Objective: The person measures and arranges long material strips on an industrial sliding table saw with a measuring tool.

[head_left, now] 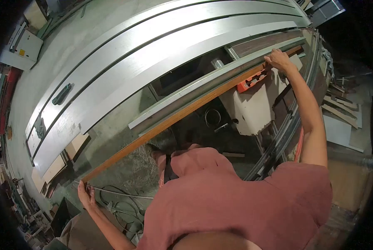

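Observation:
A long, narrow brown wooden strip (165, 129) runs diagonally from lower left to upper right, beside a metal rail (211, 86). My left hand (85, 196) is closed round its lower left end. Near the other end my right hand (278, 61) grips the strip from above, close to the rail. Just below my right hand is an orange-red part (251, 82) on a pale machine body (247, 108). The undersides of the fingers are partly hidden on both hands.
Beyond the rail lies a large silvery table (153, 62) with dark slots, a green-handled object (62, 94) on it. Cables (122, 204) lie on the floor by my left arm. Wood offcuts (340, 108) are at the right. A white cabinet (23, 46) stands at upper left.

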A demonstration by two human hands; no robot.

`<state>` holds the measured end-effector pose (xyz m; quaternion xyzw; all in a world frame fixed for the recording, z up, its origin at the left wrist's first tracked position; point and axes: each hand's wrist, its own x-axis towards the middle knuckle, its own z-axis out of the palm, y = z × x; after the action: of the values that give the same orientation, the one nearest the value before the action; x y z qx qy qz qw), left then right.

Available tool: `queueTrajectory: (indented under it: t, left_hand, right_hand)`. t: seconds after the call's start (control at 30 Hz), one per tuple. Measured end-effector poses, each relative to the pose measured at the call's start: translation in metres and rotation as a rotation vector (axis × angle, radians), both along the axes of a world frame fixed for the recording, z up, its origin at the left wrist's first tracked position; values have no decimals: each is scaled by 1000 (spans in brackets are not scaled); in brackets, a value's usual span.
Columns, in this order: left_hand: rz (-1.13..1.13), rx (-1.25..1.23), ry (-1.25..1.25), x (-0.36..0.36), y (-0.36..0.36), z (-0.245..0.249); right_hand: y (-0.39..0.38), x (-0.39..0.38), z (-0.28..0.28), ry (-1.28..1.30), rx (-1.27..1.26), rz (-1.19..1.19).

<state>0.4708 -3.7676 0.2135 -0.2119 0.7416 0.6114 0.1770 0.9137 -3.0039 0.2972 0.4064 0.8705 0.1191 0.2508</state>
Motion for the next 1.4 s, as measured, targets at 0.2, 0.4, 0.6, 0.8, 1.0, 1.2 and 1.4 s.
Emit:
queueTrajectory:
  t: [0.2, 0.4, 0.6, 0.8, 1.0, 1.2, 1.4]
  left_hand:
    - [-91, 108, -32, 30, 39, 7]
    - [-64, 45, -65, 58, 87, 17]
    - [-161, 38, -94, 81, 128, 26]
    - [-169, -9, -111, 103, 163, 36]
    - [-204, 131, -130, 111, 178, 35]
    - [-263, 103, -196, 123, 208, 33]
    - [-438, 134, -216, 144, 253, 31]
  right_hand:
    - [36, 28, -1, 26, 70, -52]
    - [75, 49, -2, -20, 63, -242]
    - [115, 81, -16, 42, 126, -229]
    - [157, 111, -30, 23, 35, -237]
    - [184, 134, -45, -106, -14, -331]
    - [235, 163, -92, 166, -16, -254]
    - [245, 216, -134, 686, -80, -384]
